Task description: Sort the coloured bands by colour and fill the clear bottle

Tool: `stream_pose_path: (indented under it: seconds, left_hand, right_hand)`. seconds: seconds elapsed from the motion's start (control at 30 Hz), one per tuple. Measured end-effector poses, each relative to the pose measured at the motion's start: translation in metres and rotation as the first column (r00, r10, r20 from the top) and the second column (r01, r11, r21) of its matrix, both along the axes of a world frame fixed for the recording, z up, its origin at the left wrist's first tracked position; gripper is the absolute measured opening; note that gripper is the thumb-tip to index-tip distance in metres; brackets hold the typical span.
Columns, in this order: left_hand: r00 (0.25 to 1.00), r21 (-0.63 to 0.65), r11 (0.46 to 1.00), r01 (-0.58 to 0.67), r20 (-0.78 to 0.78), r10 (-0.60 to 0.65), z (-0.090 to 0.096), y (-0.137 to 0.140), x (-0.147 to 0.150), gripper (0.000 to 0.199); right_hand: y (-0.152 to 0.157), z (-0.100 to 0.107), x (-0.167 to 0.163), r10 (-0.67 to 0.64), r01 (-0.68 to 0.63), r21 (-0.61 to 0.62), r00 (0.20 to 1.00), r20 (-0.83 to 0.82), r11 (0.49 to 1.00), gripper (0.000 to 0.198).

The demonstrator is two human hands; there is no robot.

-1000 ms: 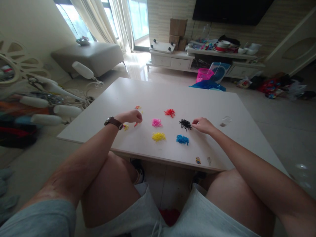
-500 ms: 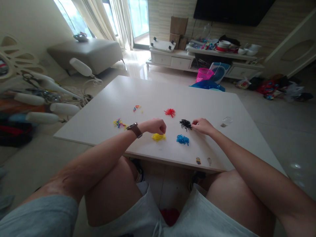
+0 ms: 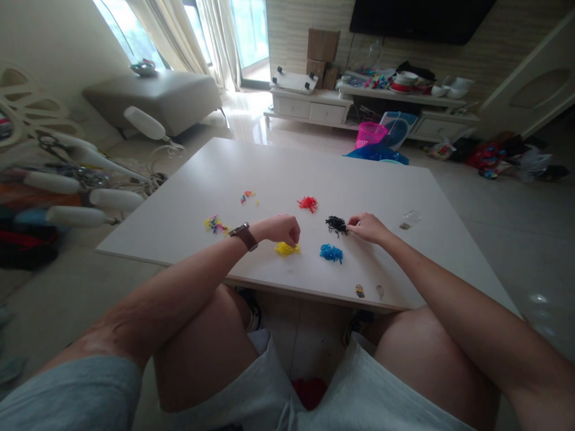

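Small piles of thin rubber bands lie on the white table (image 3: 251, 161). Over the yellow rubber bands (image 3: 284, 249) is my left hand (image 3: 286, 228), its fingers curled closed; what they hold, if anything, is hidden. My right hand (image 3: 366, 227) is pinched at the right edge of the black rubber bands (image 3: 335, 225), its fingertips touching or almost touching them. A small whitish spot shows by those fingers, too small to name. Blue rubber bands (image 3: 331, 252) lie nearer to me, red ones (image 3: 308, 204) farther off. Mixed-colour rubber bands (image 3: 216, 225) sit left of my watch (image 3: 244, 236).
A few coloured bits (image 3: 247, 196) lie at the far left of the piles. On the right is a clear plastic container (image 3: 410, 219). A yellow cartoon figure piece (image 3: 360, 291) and a small clear piece (image 3: 380, 291) lie near the front edge.
Both hands stay in nearly the same place and pose. The whole view has shifted very slightly; the piles look unchanged.
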State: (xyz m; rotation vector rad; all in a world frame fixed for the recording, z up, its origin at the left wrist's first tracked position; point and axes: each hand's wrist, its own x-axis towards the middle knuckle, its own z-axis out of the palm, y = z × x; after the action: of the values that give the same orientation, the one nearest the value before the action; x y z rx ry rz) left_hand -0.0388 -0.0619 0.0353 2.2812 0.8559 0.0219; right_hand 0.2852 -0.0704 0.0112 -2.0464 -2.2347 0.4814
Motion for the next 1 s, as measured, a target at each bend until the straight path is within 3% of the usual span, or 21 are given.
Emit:
stream_pose_path:
  seconds: [0.67,0.83,1.0]
  left_hand:
    - [0.997,0.003,1.000,-0.030,-0.065,0.030,-0.002,0.014,-0.010,0.019]
    - [0.973,0.040,0.972,-0.230,-0.019,0.230,0.014,0.041,-0.052,0.026]
    - [0.795,0.120,0.790,-0.602,0.000,0.606,0.024,0.053,-0.111,0.025]
  right_hand:
    - [-0.003,0.004,-0.003,-0.001,0.001,-0.001,1.000,-0.004,1.000,0.021]
    - [-0.002,0.002,-0.001,0.018,-0.018,0.018,1.000,0.000,1.000,0.022]
    - [0.000,0.001,0.000,0.024,-0.023,0.022,1.000,-0.010,0.999,0.022]
